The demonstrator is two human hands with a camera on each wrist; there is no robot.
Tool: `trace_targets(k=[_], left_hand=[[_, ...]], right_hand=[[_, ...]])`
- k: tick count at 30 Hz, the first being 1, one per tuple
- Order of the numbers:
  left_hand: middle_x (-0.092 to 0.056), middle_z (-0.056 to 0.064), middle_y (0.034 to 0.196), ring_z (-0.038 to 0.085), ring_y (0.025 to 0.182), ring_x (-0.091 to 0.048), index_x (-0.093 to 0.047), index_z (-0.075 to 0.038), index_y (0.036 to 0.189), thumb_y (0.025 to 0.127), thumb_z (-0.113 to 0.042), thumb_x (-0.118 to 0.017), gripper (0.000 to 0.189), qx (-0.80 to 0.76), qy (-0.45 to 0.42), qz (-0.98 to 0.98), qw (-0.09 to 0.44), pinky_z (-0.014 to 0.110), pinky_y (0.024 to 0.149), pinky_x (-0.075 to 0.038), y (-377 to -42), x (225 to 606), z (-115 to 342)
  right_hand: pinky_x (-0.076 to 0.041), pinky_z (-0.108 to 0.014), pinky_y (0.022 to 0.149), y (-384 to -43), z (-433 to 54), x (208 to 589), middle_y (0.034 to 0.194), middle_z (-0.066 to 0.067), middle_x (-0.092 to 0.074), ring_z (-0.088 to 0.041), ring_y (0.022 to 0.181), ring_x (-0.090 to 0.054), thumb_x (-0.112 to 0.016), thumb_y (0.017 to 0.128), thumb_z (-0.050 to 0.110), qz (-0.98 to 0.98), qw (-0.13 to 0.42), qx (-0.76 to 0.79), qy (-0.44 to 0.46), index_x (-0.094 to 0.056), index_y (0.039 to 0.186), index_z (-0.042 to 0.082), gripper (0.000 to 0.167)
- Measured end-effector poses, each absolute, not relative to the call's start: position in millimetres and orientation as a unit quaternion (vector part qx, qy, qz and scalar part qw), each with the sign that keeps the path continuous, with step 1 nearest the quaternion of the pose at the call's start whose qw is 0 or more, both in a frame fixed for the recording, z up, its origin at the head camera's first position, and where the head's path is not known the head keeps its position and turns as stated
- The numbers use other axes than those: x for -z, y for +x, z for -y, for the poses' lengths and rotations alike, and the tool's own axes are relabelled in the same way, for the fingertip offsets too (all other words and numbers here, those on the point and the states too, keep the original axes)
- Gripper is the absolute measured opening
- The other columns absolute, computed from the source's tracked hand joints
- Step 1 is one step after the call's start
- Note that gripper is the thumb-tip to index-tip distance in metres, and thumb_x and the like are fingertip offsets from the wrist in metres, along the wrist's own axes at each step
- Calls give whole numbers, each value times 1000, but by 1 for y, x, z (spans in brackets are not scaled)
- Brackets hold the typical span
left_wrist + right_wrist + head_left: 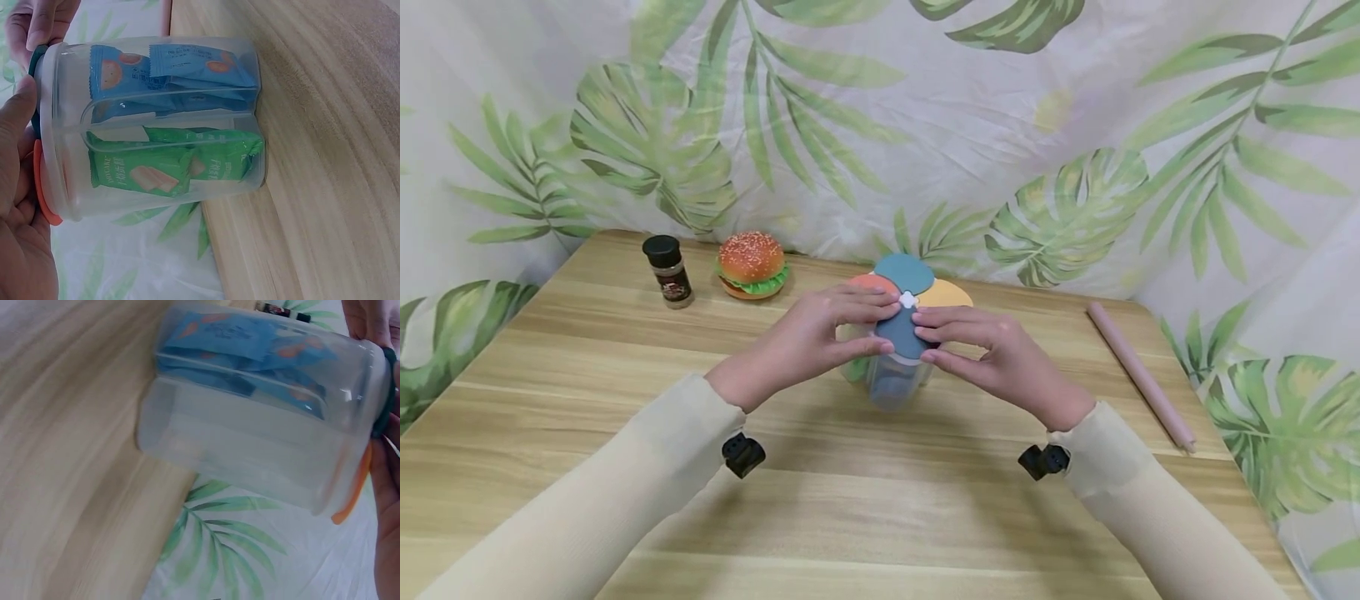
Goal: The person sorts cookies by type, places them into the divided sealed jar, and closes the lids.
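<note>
A clear plastic storage jar point(895, 385) stands upright on the table beneath both hands. Its round lid point(905, 264) has petal-shaped flaps in teal, orange, yellow and dark blue around a white centre. My left hand point(842, 329) lays its fairly straight fingers across the orange and dark blue flaps, its thumb at the front edge. From the other side, my right hand point(988, 346) touches the dark blue flap point(898, 333) with fingertips and thumb. Inside, blue snack packets point(200, 69) and green snack packets point(144, 165) fill separate compartments; another compartment point(237, 437) looks bare.
At the back left stand a black-capped spice bottle point(672, 279) and a toy hamburger point(751, 265). A pinkish rod point(1138, 375) lies along the right side of the wooden table point(850, 533). Leaf-patterned cloth point(880, 125) hangs right behind the table's back edge.
</note>
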State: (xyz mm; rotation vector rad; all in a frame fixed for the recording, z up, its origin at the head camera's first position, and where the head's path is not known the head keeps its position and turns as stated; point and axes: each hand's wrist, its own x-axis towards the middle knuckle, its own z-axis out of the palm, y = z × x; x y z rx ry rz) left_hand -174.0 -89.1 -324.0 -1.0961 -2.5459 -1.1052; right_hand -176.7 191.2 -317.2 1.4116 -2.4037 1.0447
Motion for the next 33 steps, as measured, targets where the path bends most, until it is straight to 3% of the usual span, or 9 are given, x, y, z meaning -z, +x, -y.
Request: trace_targets(k=[8, 13, 16, 19, 22, 25, 29, 33], left_hand=[[-68, 10, 143, 27, 144, -56, -70, -6, 136, 91, -26, -83, 51, 371, -375, 845, 90, 46, 123, -44, -174, 329, 88], [-58, 8, 155, 25, 153, -46, -66, -7, 142, 96, -27, -79, 52, 380, -374, 839, 109, 46, 129, -34, -172, 335, 88], [-47, 5, 164, 24, 160, -34, -61, -11, 148, 100, -31, -73, 53, 394, -350, 842, 113, 49, 132, -28, -174, 334, 90], [-36, 4, 170, 25, 162, -28, -49, -13, 157, 106, -47, -59, 62, 426, -309, 843, 108, 52, 133, -25, -180, 331, 94], [-28, 5, 174, 26, 164, -23, -33, -11, 165, 109, -62, -37, 75, 479, -255, 838, 61, 50, 134, -20, -187, 327, 98], [-25, 10, 174, 27, 164, -22, -24, -6, 167, 111, -64, -19, 80, 543, -199, 816, -13, 47, 135, -18, -194, 327, 97], [-27, 15, 173, 30, 163, -24, -26, -1, 165, 113, -56, -10, 77, 602, -164, 778, -82, 49, 135, -19, -202, 331, 93], [-27, 11, 174, 30, 163, -23, -31, -7, 165, 112, -58, -9, 77, 610, -163, 768, -107, 52, 134, -20, -206, 336, 90]], right_hand=[[-53, -29, 112, -173, -191, 321, 140, -14, -69, -29, 132, -66, -81, 91, 3, 810, 99, -332, 473, -74, 128, 4, 38], [-41, -29, 124, -161, -191, 333, 154, -18, -55, -32, 147, -50, -78, 95, 9, 817, 141, -343, 443, -63, 142, 2, 50], [-34, -30, 128, -153, -192, 344, 163, -19, -43, -34, 154, -40, -73, 101, 21, 825, 174, -357, 402, -52, 152, 2, 59], [-32, -40, 130, -145, -190, 354, 170, -18, -32, -35, 158, -32, -69, 103, 25, 832, 185, -397, 342, -39, 160, 2, 68], [-30, -49, 130, -138, -184, 364, 174, -15, -23, -33, 161, -26, -65, 104, 19, 828, 151, -466, 274, -25, 166, 3, 75], [-27, -49, 131, -134, -178, 371, 177, -10, -15, -29, 164, -21, -58, 108, 17, 814, 90, -530, 222, -13, 169, 7, 76], [-26, -46, 131, -129, -172, 374, 178, -8, -10, -29, 165, -17, -49, 112, 20, 793, 34, -575, 195, -6, 169, 10, 72], [-28, -43, 129, -126, -172, 373, 178, -9, -10, -30, 165, -16, -45, 113, 21, 789, 23, -584, 190, -6, 169, 9, 70]])
